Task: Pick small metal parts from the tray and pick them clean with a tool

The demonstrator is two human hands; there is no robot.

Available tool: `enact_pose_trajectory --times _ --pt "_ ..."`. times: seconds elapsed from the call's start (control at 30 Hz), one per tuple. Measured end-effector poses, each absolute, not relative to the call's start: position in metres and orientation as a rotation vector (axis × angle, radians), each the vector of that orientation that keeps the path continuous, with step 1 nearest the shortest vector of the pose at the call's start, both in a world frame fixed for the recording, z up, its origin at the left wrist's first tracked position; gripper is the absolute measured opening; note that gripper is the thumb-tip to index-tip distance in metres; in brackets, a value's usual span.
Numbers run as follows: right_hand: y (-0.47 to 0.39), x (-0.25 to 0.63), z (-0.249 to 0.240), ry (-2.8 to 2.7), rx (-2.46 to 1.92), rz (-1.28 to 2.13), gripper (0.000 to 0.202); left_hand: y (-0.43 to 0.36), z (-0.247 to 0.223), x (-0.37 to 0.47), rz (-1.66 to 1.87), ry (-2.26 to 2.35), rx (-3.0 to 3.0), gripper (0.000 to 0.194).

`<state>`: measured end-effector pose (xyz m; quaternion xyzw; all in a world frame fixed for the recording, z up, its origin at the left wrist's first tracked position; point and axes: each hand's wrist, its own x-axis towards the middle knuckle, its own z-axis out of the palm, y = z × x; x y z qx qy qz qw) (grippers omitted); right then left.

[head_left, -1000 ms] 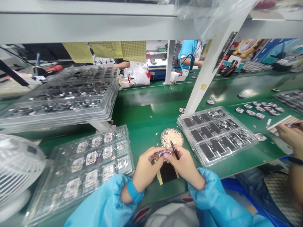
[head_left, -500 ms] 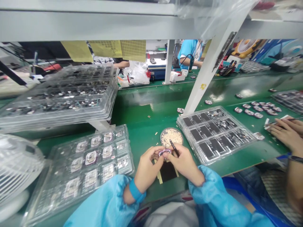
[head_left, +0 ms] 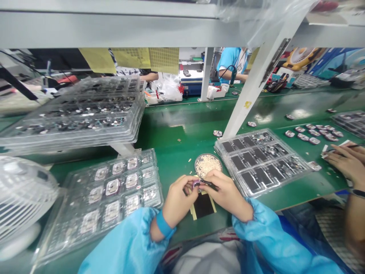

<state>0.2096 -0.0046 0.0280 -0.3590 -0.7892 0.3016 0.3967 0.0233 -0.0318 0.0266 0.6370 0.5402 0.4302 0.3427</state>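
Observation:
My left hand (head_left: 179, 198) is closed on a small purple-rimmed device housing (head_left: 196, 183), held up between thumb and fingers. My right hand (head_left: 226, 194) grips slim black tweezers (head_left: 210, 184), whose front end lies at the housing. Fingers hide most of the housing, and the tweezer tips are too small to make out. Below both hands is a black pad (head_left: 203, 206) edged with yellowish tape. Just beyond them stands a round dish (head_left: 208, 164) full of tiny pale pieces.
Left lies a clear tray (head_left: 114, 205) of similar housings, beside a white fan (head_left: 25, 205). Right is a tray stack (head_left: 258, 161) with black screens. Stacked trays (head_left: 85, 110) sit on a raised shelf. A slanted post (head_left: 251, 87) rises ahead. A co-worker's hands (head_left: 346, 158) work at right.
The tweezers have tipped from upright to nearly flat, their front end now at the housing. My right hand has turned with them. The view has shifted slightly.

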Motion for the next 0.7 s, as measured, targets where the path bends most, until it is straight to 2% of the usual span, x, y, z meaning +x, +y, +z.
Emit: enact_pose_trajectory --times 0.23,0.37,0.5,0.7 --pt "-0.005 0.209 0.031 -2.092 -0.965 0.804 0.010 -0.030 0.028 0.021 1.003 1.394 1.697 0.022" --pt "0.003 0.210 0.024 -1.914 -1.057 0.721 0.009 -0.013 0.042 0.008 0.819 1.515 1.865 0.025" --pt "0.014 0.215 0.013 -1.850 -1.244 0.513 0.016 0.044 0.067 -0.015 0.593 1.799 2.065 0.022" --pt "0.018 0.222 0.000 -1.880 -1.154 0.379 0.022 0.129 0.076 -0.049 0.599 2.082 1.919 0.026"
